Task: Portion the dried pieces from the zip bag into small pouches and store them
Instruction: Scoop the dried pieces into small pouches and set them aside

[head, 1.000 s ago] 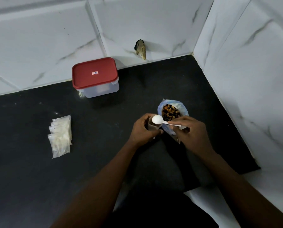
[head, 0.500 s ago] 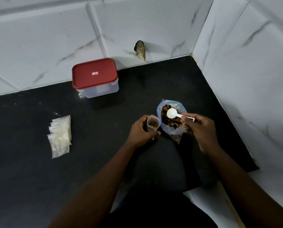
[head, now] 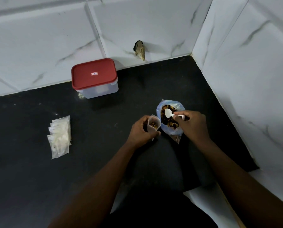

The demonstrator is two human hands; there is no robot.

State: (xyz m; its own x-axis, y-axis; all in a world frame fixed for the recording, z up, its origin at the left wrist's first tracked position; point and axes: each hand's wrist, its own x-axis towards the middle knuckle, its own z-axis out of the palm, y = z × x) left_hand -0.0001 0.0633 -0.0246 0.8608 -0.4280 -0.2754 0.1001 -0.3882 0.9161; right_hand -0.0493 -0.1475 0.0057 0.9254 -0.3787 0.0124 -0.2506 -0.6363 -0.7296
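An open zip bag (head: 174, 131) full of brown dried pieces stands on the black counter (head: 38, 178). My right hand (head: 192, 125) pinches the handle of a white plastic spoon (head: 168, 113), whose bowl lies over the pieces in the bag's mouth. Just left of the bag, my left hand (head: 141, 131) grips a small clear pouch (head: 154, 125) held upright and open, with a few brown pieces inside.
A fanned stack of empty clear pouches (head: 60, 136) lies at the left of the counter. A clear box with a red lid (head: 94, 76) stands by the back wall. Tiled walls close the back and right, with a broken hole (head: 140, 49) in the back one.
My right hand carried the spoon from over the small pouch to the right, into the zip bag's mouth. The left hand kept holding the pouch in place.
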